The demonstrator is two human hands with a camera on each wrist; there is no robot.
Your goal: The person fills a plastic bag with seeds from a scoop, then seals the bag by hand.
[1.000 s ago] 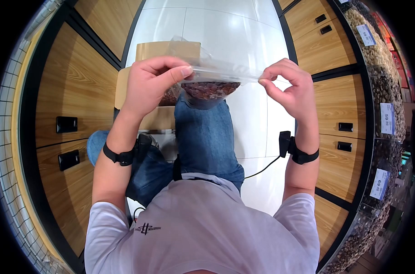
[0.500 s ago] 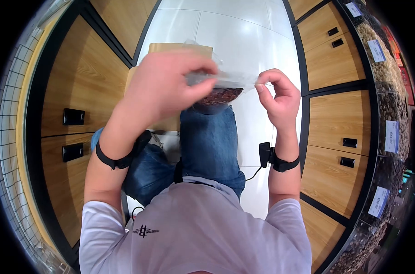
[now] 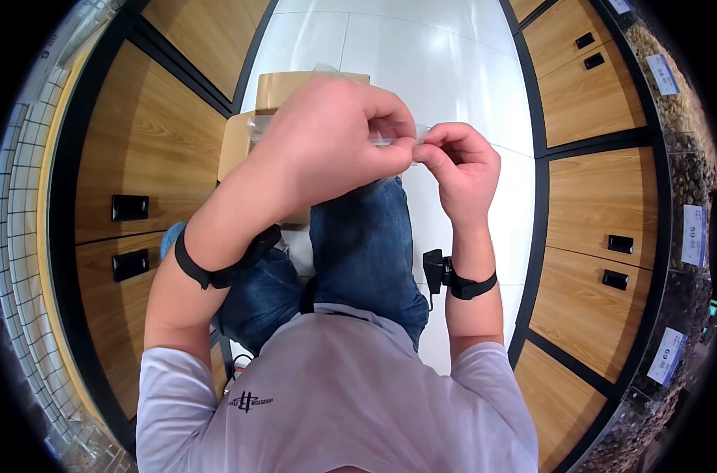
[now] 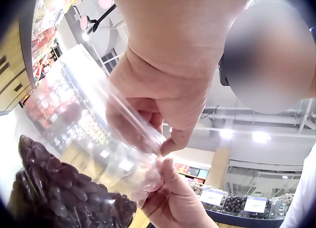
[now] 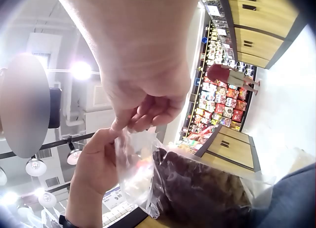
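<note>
A clear plastic zip bag [image 4: 74, 114] with glossy, dark brown oval pieces [image 4: 69, 193] in its lower part hangs below both hands. My left hand [image 3: 327, 130] pinches the bag's top strip close to its right-hand corner. Right beside it, my right hand [image 3: 469, 169] pinches that corner between thumb and fingers. The fingertips of the two hands nearly meet along the strip. In the head view the left hand covers most of the bag; the right wrist view shows its filled part [image 5: 197, 188] beside the jeans.
Tan boxes [image 3: 275, 88] stand on the floor beyond the hands. Wooden cabinets [image 3: 106, 134] line both sides of the tiled aisle. Bins of dried goods with price tags [image 3: 693, 236] top the right-hand cabinets. Another person [image 5: 224, 75] stands farther off by shelves.
My left hand has slid rightward along the bag's top from its left part to the right corner. My right hand keeps its pinch and has shifted slightly left.
</note>
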